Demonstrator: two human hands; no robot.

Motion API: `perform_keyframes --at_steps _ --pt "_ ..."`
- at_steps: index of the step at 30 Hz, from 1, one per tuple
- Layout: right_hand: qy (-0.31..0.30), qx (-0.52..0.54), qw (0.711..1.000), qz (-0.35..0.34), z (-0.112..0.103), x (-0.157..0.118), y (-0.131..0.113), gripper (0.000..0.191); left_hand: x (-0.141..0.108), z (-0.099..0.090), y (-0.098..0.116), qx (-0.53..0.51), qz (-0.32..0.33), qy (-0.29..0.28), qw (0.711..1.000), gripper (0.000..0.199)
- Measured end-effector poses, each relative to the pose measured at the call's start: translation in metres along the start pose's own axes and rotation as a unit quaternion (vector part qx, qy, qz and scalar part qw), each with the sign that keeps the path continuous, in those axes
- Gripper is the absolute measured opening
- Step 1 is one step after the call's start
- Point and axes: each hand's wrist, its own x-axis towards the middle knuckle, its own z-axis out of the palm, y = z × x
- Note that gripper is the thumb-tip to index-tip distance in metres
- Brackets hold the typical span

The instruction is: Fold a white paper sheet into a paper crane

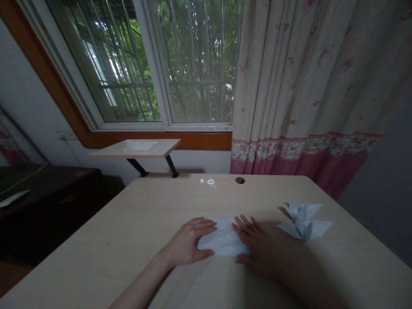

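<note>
A pale sheet of paper (224, 238) lies flat on the light wooden desk, with fold or crease marks faintly visible on it. My left hand (192, 241) rests over its left end, fingers stretched along the top edge and thumb near the bottom edge. Over the right end lies my right hand (254, 246), its fingers spread on the paper and its thumb at the lower edge. Both hands press flat and hide the paper's ends. To the right of my right hand stand two folded paper figures (304, 223), which look like origami cranes, one behind the other.
The desk (154, 206) has a round cable hole (240, 180) at its back edge. A raised side shelf (111, 148) at the back left carries some white paper (141, 145). Behind are a barred window and a floral curtain (289, 86). A dark cabinet (48, 193) stands left.
</note>
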Motion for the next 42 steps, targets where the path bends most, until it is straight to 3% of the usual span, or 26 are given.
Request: perform_keyframes --at_steps 4,8,12,15,19,25,31,38,42 --pt "0.013 -0.008 1.000 -0.018 0.008 0.000 0.006 0.083 -0.001 -0.003 -0.001 0.021 0.025 0.028 0.999 0.050" --pt "0.045 -0.016 0.998 -0.033 0.012 -0.001 0.008 0.081 -0.004 -0.001 -0.004 0.043 0.068 0.093 0.992 0.044" --pt "0.062 -0.043 0.996 -0.039 0.002 -0.003 0.001 0.076 -0.005 0.003 -0.005 0.026 0.068 0.143 0.987 0.030" --pt "0.116 -0.081 0.988 -0.060 -0.006 -0.005 -0.008 0.065 -0.005 0.005 -0.006 -0.002 0.059 0.164 0.985 0.028" --pt "0.211 -0.124 0.965 -0.097 -0.007 -0.005 -0.016 0.051 -0.005 0.007 -0.005 -0.064 0.018 0.200 0.978 0.026" --pt "0.297 -0.171 0.930 -0.133 -0.014 -0.010 -0.019 0.038 -0.005 0.006 0.000 -0.191 -0.094 0.179 0.961 0.023" --pt "0.350 -0.202 0.904 -0.143 -0.026 -0.017 -0.023 0.047 -0.005 0.005 0.003 -0.201 -0.134 0.268 0.933 0.024" --pt "0.432 -0.123 0.890 -0.078 -0.005 -0.011 -0.020 0.069 -0.001 0.002 0.000 -0.259 -0.170 0.354 0.883 0.037" --pt "0.441 -0.139 0.881 -0.096 0.004 -0.008 -0.013 0.068 0.001 0.005 -0.002 -0.240 -0.181 0.374 0.877 0.045"
